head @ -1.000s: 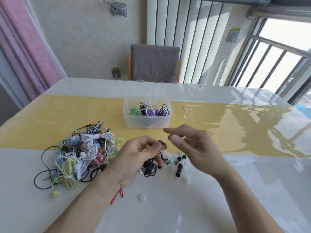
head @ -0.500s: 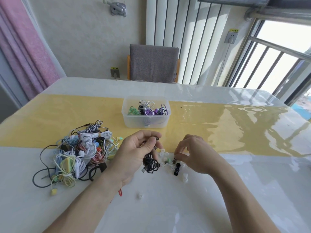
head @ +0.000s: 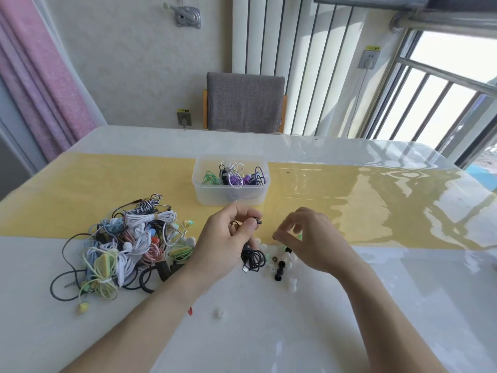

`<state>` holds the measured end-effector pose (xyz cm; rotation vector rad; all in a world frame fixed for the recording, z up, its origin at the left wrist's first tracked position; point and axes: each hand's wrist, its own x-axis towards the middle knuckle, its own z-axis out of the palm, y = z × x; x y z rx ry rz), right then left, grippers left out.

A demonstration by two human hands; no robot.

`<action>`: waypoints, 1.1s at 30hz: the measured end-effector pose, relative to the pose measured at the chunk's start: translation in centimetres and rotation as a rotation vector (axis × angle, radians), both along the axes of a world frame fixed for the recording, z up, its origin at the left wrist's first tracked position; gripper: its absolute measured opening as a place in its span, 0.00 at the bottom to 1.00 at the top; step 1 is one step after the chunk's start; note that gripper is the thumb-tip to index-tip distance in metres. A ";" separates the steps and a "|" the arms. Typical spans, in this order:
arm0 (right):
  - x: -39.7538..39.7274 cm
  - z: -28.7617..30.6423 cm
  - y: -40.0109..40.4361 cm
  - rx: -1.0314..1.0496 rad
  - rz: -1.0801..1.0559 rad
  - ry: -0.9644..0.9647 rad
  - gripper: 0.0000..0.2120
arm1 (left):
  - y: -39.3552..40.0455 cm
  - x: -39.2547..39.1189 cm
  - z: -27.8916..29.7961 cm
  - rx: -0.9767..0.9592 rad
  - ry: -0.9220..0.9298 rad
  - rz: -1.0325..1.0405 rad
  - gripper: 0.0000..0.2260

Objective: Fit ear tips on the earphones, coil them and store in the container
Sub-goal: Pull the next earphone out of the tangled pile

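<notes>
Just earphone [head: 258, 221] beside ear tip [head: 274, 236]

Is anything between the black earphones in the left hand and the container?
Nothing visible. The left hand holds the black earphones just in front of the open container, with only bare table between them. The tangled pile sits off to the left and the ear tips lie nearer the person.

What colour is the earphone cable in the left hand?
Black: the earphone cable hangs coiled below the left hand, seen in the head view, the only one.
</notes>
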<state>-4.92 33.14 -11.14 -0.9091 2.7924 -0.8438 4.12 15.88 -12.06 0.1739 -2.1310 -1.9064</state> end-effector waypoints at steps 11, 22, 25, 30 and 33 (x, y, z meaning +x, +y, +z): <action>1.7 0.9 -1.4 -0.866 -0.011 -0.501 0.08 | 0.2 0.3 -0.5 0.106 0.156 0.079 0.06; 2.5 -0.3 -2.9 -1.072 0.117 -0.697 0.10 | 0.1 1.3 -0.5 0.159 0.282 0.139 0.06; 2.4 -0.3 -2.6 -1.051 0.171 -0.732 0.11 | 0.1 1.2 -0.6 0.159 0.275 0.134 0.07; 2.4 -0.3 -2.5 -1.030 0.222 -0.740 0.06 | 0.3 1.3 -0.6 0.190 0.258 0.101 0.05; 2.5 -0.2 -2.4 -0.969 0.289 -0.761 0.05 | 0.3 1.3 -0.6 0.213 0.241 0.090 0.03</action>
